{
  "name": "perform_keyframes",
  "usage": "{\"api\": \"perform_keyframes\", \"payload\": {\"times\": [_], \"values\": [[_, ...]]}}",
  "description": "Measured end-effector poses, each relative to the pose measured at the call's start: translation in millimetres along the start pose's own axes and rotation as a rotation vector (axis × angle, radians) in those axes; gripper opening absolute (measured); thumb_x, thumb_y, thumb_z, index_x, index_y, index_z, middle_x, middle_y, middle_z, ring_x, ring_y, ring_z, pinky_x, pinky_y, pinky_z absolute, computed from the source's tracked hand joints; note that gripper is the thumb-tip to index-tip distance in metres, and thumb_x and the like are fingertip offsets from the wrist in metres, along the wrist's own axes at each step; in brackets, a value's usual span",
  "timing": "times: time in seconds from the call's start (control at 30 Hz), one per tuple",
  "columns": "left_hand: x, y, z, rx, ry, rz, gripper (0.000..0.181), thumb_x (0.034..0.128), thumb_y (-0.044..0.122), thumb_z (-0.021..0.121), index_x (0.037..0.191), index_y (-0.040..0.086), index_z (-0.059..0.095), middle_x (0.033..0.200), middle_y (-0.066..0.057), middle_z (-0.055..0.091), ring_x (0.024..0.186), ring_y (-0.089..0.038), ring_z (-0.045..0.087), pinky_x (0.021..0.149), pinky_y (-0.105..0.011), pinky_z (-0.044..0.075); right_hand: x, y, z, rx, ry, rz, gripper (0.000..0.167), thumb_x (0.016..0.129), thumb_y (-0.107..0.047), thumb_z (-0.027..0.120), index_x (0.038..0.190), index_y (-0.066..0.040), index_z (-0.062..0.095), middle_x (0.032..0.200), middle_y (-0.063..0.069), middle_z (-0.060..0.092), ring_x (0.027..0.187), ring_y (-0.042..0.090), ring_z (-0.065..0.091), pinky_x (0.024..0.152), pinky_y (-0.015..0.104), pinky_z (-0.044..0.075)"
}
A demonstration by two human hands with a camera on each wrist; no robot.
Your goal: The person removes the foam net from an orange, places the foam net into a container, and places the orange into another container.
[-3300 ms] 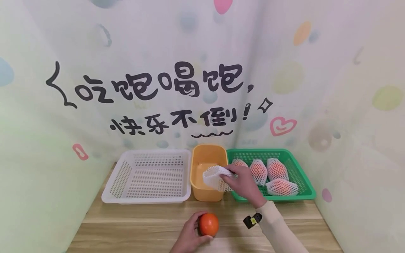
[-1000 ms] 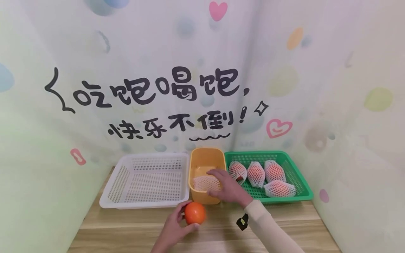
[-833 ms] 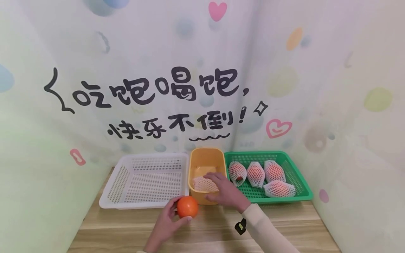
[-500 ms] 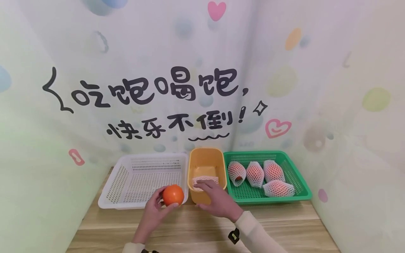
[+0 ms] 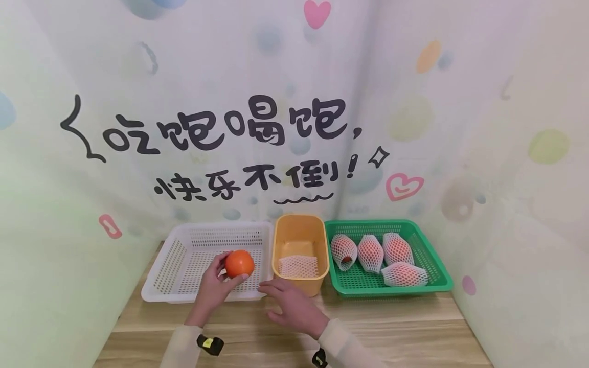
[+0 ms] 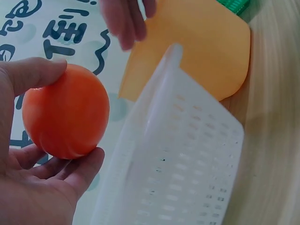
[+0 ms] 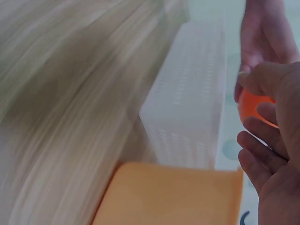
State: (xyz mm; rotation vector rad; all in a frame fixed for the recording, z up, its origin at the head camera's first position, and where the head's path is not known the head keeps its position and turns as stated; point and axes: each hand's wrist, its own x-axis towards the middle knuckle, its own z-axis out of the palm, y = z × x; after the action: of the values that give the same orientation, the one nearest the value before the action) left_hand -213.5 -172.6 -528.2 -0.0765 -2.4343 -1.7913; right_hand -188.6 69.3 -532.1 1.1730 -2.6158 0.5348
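My right hand [image 5: 294, 308] holds nothing, fingers relaxed, near the front corner of the white basket [image 5: 158, 296]; drifting left, it could knock the rim. My left hand [image 5: 213, 287] grips the orange fruit [image 5: 239, 263] between thumb and fingers above that basket. The fruit's round, glossy skin may slip if my pinch slackens, and a drop onto hard-looking perforated plastic might bruise it. Alongside, the smooth, round-cornered yellow-orange bin [image 5: 301, 232] holds a white foam net [image 5: 298, 267]; farthest right, the green slotted basket [image 5: 395, 293] holds netted fruits [image 5: 370, 253].
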Motion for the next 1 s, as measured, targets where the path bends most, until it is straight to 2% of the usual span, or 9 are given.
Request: {"api": "perform_keyframes", "payload": {"times": [0.13, 0.3, 0.53, 0.77, 1.0], "values": [[11.4, 2.1, -3.2, 0.033, -0.016, -0.053, 0.080, 0.0833, 0.025, 0.086, 0.148, 0.009, 0.042, 0.154, -0.016, 0.049, 0.143, -0.037, 0.047, 0.112, -0.053, 0.048, 5.8, -1.7, 12.7, -0.044, -0.010, 0.000, 0.051, 0.089, -0.027, 0.078, 0.136, -0.015, 0.064, 0.137, -0.001, 0.066, 0.126, 0.013, 0.062, 0.107, 0.029, 0.052], [27.3, 4.5, -7.6, 0.081, -0.046, -0.108, 0.084, 0.0843, 0.032, 0.085, 0.150, 0.009, 0.038, 0.156, -0.018, 0.045, 0.144, -0.040, 0.046, 0.115, -0.054, 0.044, 12.6, -2.6, 24.2, -0.101, 0.018, -0.008, 0.042, 0.086, -0.017, 0.080, 0.127, -0.013, 0.071, 0.125, -0.002, 0.071, 0.117, 0.012, 0.065, 0.102, 0.025, 0.053], [50.8, 9.8, -11.9, 0.186, -0.056, -0.113, 0.084, 0.0843, 0.034, 0.084, 0.150, 0.006, 0.040, 0.148, -0.020, 0.050, 0.132, -0.039, 0.053, 0.111, -0.054, 0.048, 23.6, -8.7, 30.7, -0.166, 0.034, 0.023, 0.033, 0.086, -0.009, 0.079, 0.118, -0.015, 0.076, 0.114, -0.005, 0.072, 0.105, 0.008, 0.064, 0.089, 0.014, 0.054], [77.3, 14.0, -12.0, 0.267, -0.112, -0.139, 0.082, 0.0864, 0.029, 0.083, 0.151, 0.006, 0.037, 0.151, -0.021, 0.047, 0.132, -0.041, 0.052, 0.110, -0.056, 0.048, 29.6, -7.3, 36.1, -0.200, 0.086, 0.042, 0.026, 0.086, -0.009, 0.079, 0.108, -0.021, 0.080, 0.105, -0.009, 0.076, 0.094, 0.005, 0.065, 0.077, 0.012, 0.053], [103.4, 8.4, -1.9, 0.377, -0.178, -0.107, 0.078, 0.0845, 0.025, 0.082, 0.147, 0.003, 0.042, 0.145, -0.023, 0.054, 0.124, -0.039, 0.057, 0.109, -0.055, 0.049, 29.3, -3.6, 33.9, -0.196, 0.123, 0.022, 0.025, 0.083, -0.008, 0.080, 0.104, -0.023, 0.081, 0.100, -0.010, 0.077, 0.090, 0.005, 0.066, 0.074, 0.013, 0.054]]}}
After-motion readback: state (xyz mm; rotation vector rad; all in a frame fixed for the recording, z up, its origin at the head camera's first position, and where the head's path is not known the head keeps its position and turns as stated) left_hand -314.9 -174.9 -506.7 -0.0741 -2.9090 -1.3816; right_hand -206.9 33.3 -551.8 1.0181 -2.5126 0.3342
